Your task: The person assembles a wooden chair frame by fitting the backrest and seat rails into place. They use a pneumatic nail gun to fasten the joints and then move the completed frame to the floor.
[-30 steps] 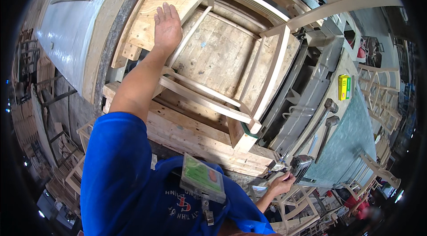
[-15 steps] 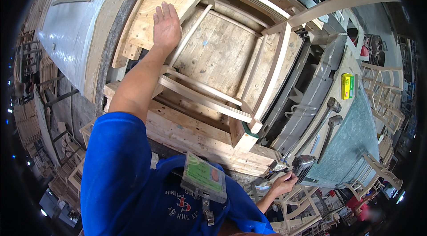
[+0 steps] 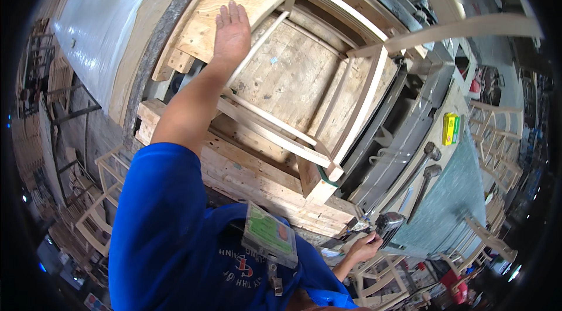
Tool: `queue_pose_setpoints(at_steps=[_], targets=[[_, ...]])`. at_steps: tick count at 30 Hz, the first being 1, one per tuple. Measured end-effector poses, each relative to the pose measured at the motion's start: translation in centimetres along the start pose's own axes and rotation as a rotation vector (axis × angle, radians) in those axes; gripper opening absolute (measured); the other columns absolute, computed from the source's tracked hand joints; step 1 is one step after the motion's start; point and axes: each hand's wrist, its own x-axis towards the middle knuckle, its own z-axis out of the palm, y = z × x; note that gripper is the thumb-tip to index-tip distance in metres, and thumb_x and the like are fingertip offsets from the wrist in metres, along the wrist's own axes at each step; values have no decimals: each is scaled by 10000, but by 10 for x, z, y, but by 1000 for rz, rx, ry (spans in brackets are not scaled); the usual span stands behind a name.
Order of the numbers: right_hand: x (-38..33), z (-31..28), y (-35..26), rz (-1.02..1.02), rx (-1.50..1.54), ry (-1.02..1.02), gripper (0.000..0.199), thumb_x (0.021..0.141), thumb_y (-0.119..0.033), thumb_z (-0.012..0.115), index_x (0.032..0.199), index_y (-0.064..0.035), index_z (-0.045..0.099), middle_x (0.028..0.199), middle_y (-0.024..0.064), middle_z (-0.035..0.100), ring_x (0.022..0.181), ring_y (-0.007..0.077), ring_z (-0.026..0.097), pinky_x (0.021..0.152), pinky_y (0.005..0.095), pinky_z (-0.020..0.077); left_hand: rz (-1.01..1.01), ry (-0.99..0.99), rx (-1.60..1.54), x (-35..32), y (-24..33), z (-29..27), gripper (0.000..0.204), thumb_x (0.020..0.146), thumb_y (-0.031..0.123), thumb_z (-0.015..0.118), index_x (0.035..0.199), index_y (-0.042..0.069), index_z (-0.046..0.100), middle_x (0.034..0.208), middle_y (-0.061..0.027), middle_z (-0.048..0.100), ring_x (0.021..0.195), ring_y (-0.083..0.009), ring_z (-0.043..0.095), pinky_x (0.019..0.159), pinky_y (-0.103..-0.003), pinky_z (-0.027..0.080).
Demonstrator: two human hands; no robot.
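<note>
A pale wooden chair frame lies in a wooden jig on the bench in front of me. My left hand is open, fingers stretched out, palm turned down at the frame's left side rail, beside a pale wooden block. Off to the lower right, my right hand has its fingers curled closed against a dark, boxy fitting at the bench's near right corner. What exactly those fingers grip is too small to make out.
Two hammers lie on the right-hand ledge near a yellow and green box. A grey metal clamp bar runs along the jig's right side. Plastic-wrapped boards stand at left; wooden chair frames fill the right.
The whole view has shifted a little. My left hand stays stretched out by the chair frame's left rail, and my right hand remains at the dark fitting.
</note>
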Motion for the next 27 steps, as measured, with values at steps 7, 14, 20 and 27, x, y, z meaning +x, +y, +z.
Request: queue_pose_setpoints(at_steps=[7, 14, 20, 27], targets=[[-4, -1, 4, -106, -1, 1, 273, 1027, -241, 648, 1042, 32, 651, 912, 242, 719, 840, 451, 698, 750, 522, 533, 15, -122, 78, -1, -3, -23, 625, 1011, 41, 471, 1583, -156, 311, 1673, -368, 296, 1535, -533, 351, 1260, -570, 348], [0, 3, 16, -310, -198, 72, 277, 1037, -233, 623, 993, 31, 552, 755, 206, 643, 625, 399, 644, 562, 514, 495, -8, -92, -123, -6, -13, -31, 610, 1020, 68, 474, 1575, -149, 341, 1683, -358, 283, 1565, -502, 308, 1292, -551, 299], [8, 10, -2, 163, 168, -230, 263, 1048, -227, 603, 1014, 20, 522, 699, 184, 614, 525, 345, 604, 462, 473, 453, -84, 28, -243, -3, -4, -6, 609, 1013, 114, 495, 1555, -140, 390, 1671, -350, 319, 1551, -536, 314, 1284, -613, 263], [6, -13, -8, 272, 346, -311, 219, 1071, -209, 555, 1048, -13, 460, 582, 118, 533, 366, 211, 495, 301, 362, 329, -124, 94, -278, -3, -8, -2, 599, 1005, 154, 520, 1530, -127, 449, 1645, -350, 370, 1534, -532, 352, 1270, -622, 282]])
